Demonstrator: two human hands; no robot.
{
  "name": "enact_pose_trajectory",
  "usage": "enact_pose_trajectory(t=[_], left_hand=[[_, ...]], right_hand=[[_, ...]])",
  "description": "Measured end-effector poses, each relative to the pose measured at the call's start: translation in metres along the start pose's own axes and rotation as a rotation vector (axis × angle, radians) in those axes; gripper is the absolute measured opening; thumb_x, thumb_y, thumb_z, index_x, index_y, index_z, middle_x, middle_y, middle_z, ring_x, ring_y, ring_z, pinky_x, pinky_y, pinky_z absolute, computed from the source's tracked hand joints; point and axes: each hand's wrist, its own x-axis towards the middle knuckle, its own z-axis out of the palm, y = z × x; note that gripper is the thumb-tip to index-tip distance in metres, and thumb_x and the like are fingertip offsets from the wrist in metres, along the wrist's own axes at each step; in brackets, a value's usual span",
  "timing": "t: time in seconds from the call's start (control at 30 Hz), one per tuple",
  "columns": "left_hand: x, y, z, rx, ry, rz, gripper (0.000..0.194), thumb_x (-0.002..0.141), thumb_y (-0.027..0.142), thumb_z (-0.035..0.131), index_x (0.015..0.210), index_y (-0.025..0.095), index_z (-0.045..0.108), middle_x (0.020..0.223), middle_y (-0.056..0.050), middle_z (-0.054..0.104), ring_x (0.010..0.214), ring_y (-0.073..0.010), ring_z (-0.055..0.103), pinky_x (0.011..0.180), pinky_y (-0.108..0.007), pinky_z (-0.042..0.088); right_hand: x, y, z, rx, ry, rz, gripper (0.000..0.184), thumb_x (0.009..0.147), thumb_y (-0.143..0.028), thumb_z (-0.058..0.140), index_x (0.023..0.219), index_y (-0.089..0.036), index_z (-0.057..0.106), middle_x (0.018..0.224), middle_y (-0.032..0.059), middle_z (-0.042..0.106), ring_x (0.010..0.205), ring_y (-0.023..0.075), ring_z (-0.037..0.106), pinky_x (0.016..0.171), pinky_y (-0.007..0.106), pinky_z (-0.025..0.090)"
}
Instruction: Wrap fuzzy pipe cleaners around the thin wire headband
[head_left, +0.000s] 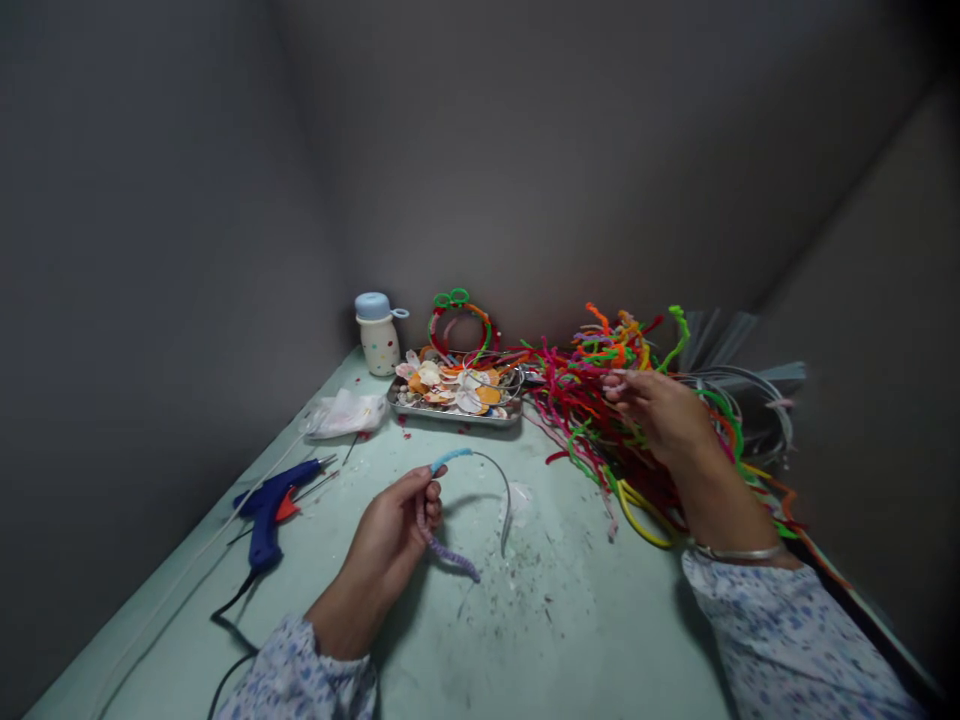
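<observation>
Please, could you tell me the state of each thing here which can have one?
Headband, partly wrapped, partly bare
Left hand, grip closed on headband
Right hand, raised; whether it holds something is unclear
Fuzzy wires, heaped, tangled
Glue gun, lying on its side
Bottle, upright, closed
Tray, filled
White packet, crumpled
Table, stained

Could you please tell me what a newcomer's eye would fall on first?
Probably the bright tangle of pipe cleaners on the right side of the table. Next, the headband, partly wrapped in blue, in the left hand near the middle, then the blue glue gun lying at left.
</observation>
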Motion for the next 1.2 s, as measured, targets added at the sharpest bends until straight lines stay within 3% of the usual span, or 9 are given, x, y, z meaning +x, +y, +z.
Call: enact_pose_trajectory(t=[0.2,0.27,0.47,0.63,0.87,1.03,1.2], left_hand=[[-0.002,0.001,0.001,0.019,-0.004,-0.007,0.013,0.085,0.009,0.049,0.085,0.006,0.061,0.064,-0.002,0.055,0.049,-0.006,0.052,0.047,-0.015,0.045],[-0.002,0.0,-0.001,0.043,-0.019,0.003,0.013,0.085,0.01,0.05,0.086,0.006,0.062,0.066,-0.002,0.056,0.05,-0.0066,0.053,0.048,-0.016,0.045],[0.001,0.0,-0.005,0.049,-0.006,0.018,0.017,0.087,0.012,0.047,0.091,0.005,0.063,0.069,-0.006,0.061,0.052,-0.0082,0.054,0.048,-0.017,0.047],[0.0,0.001,-0.001,0.036,0.028,0.003,0.019,0.088,0.013,0.047,0.094,0.004,0.062,0.071,-0.008,0.063,0.05,-0.0084,0.055,0.047,-0.018,0.048],[-0.003,0.002,0.002,0.023,0.019,0.007,0.013,0.086,0.01,0.05,0.086,0.006,0.062,0.073,-0.009,0.064,0.05,-0.0072,0.054,0.047,-0.016,0.047],[-0.004,0.001,0.001,0.044,0.021,0.015,0.012,0.085,0.01,0.051,0.088,0.006,0.062,0.073,-0.01,0.064,0.052,-0.0093,0.057,0.047,-0.017,0.047],[-0.004,0.001,0.002,0.041,0.035,0.009,0.009,0.084,0.01,0.052,0.084,0.008,0.06,0.073,-0.009,0.065,0.051,-0.0086,0.056,0.047,-0.017,0.047]], right_hand=[[0.0,-0.006,-0.009,0.236,-0.115,0.154,0.006,0.078,-0.021,0.059,0.076,-0.018,0.063,0.067,-0.0004,0.063,0.053,0.0074,0.055,0.045,0.013,0.048],[0.0,-0.005,-0.011,0.237,-0.117,0.151,0.002,0.076,-0.019,0.061,0.077,-0.018,0.063,0.068,-0.0012,0.063,0.051,0.0063,0.055,0.041,0.011,0.046],[0.001,-0.003,-0.014,0.283,-0.079,0.168,0.019,0.071,-0.009,0.063,0.085,-0.02,0.062,0.07,-0.0032,0.065,0.047,0.0047,0.053,0.039,0.01,0.045],[0.003,-0.004,-0.014,0.338,-0.071,0.244,0.012,0.076,-0.009,0.058,0.076,-0.019,0.063,0.062,-0.0019,0.061,0.047,0.0062,0.052,0.043,0.012,0.051],[0.004,-0.003,-0.013,0.313,-0.079,0.35,0.016,0.086,-0.017,0.054,0.076,-0.02,0.066,0.058,-0.0011,0.06,0.042,0.0064,0.05,0.037,0.01,0.048],[-0.003,-0.007,-0.013,0.223,-0.143,0.406,0.014,0.083,-0.012,0.054,0.084,-0.018,0.067,0.059,-0.0007,0.061,0.043,0.0074,0.052,0.038,0.013,0.049],[-0.003,-0.003,-0.015,0.131,-0.18,0.373,0.008,0.075,-0.013,0.061,0.077,-0.018,0.066,0.058,-0.0004,0.062,0.046,0.0091,0.054,0.044,0.017,0.051]])
